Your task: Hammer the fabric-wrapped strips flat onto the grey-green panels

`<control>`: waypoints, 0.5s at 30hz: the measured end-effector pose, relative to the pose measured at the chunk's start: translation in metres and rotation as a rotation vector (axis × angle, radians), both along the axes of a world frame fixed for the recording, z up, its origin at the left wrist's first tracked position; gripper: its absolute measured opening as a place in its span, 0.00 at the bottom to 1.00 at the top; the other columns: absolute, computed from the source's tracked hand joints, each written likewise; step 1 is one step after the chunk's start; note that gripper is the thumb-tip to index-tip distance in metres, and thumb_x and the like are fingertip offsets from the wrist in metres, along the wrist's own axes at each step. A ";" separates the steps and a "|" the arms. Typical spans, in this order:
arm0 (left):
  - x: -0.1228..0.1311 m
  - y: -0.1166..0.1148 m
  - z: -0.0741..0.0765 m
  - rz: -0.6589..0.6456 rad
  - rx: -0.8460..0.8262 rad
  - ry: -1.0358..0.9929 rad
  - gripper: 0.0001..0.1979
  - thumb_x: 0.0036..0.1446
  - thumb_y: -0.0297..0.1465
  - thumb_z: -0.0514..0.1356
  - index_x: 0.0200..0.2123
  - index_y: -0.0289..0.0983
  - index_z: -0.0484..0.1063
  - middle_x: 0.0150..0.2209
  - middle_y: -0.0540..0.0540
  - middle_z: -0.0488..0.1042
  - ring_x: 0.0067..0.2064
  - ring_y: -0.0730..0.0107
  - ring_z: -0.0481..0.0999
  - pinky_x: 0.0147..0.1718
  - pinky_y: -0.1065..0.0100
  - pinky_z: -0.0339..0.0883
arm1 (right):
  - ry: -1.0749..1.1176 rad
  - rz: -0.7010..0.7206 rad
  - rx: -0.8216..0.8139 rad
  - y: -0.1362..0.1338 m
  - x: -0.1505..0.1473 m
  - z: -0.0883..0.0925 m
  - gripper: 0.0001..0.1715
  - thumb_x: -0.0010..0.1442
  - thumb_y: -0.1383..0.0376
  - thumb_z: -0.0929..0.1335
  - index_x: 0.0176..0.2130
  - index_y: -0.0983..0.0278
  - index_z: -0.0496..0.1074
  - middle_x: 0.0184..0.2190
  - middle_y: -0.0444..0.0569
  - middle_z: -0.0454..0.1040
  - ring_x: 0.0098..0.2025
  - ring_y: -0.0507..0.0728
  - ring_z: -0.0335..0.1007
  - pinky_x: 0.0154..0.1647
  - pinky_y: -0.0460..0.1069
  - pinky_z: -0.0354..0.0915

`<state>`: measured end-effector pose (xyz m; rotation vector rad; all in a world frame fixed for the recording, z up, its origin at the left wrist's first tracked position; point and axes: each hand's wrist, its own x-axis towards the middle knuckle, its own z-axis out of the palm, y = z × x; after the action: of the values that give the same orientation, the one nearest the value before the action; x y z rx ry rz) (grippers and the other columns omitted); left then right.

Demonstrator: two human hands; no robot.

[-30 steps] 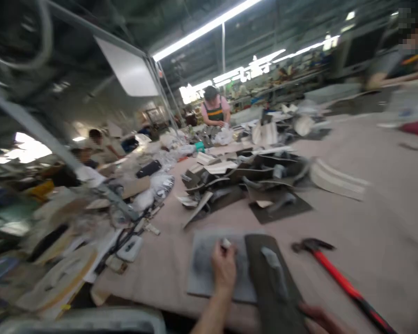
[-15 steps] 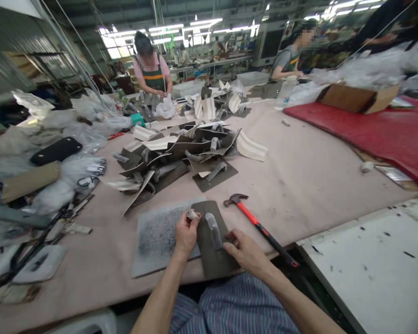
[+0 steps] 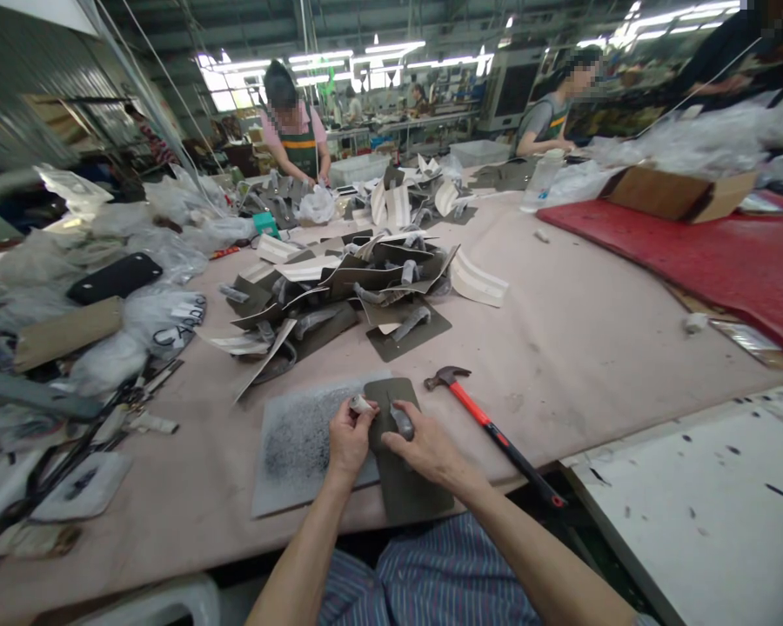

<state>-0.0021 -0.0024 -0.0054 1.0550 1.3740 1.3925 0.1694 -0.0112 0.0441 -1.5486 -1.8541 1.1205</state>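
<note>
A dark grey-green panel (image 3: 412, 500) lies in front of me, its left side over a speckled grey board (image 3: 300, 443). A handle wrapped in clear plastic (image 3: 402, 424) is fixed on the panel. My left hand (image 3: 348, 445) pinches a small whitish roll (image 3: 360, 404) at the panel's left edge. The fingers and thumb of my right hand (image 3: 429, 445) close round the wrapped handle, hiding its lower part. To the right rests a claw hammer (image 3: 473, 409) with a red and black handle.
Beyond the board is a pile of similar panels (image 3: 339, 283) with wrapped handles. Plastic bags (image 3: 163, 322) crowd the left side. A red sheet (image 3: 685, 243) bearing an open cardboard box (image 3: 665, 193) is at right. Two people in aprons work across the table.
My right hand has moved left from the panel's right edge onto the wrapped handle. My left hand keeps the whitish roll in much the same place. The view has shifted slightly.
</note>
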 end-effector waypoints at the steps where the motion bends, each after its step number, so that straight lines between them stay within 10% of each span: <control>1: -0.001 0.000 0.003 0.012 -0.005 -0.018 0.17 0.54 0.40 0.66 0.41 0.35 0.72 0.38 0.43 0.80 0.39 0.64 0.81 0.44 0.63 0.74 | -0.020 -0.011 -0.026 0.000 -0.003 0.000 0.34 0.59 0.57 0.68 0.61 0.68 0.63 0.45 0.59 0.76 0.46 0.63 0.73 0.48 0.55 0.66; 8: -0.001 0.007 0.027 0.064 -0.010 -0.136 0.23 0.50 0.39 0.68 0.45 0.35 0.68 0.38 0.43 0.80 0.38 0.64 0.82 0.45 0.62 0.74 | -0.176 0.003 0.022 -0.034 -0.031 0.004 0.32 0.63 0.57 0.65 0.61 0.72 0.63 0.47 0.63 0.75 0.50 0.66 0.73 0.50 0.55 0.65; 15: 0.009 0.014 0.011 -0.075 -0.046 -0.174 0.19 0.48 0.38 0.69 0.40 0.34 0.71 0.38 0.43 0.80 0.40 0.62 0.81 0.46 0.61 0.73 | -0.254 0.064 0.029 -0.039 -0.028 -0.003 0.31 0.64 0.56 0.64 0.61 0.71 0.63 0.45 0.63 0.77 0.48 0.67 0.74 0.47 0.55 0.65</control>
<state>0.0072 0.0112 0.0055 0.9236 1.2226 1.3578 0.1413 -0.0506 0.0414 -1.6906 -2.0880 0.9558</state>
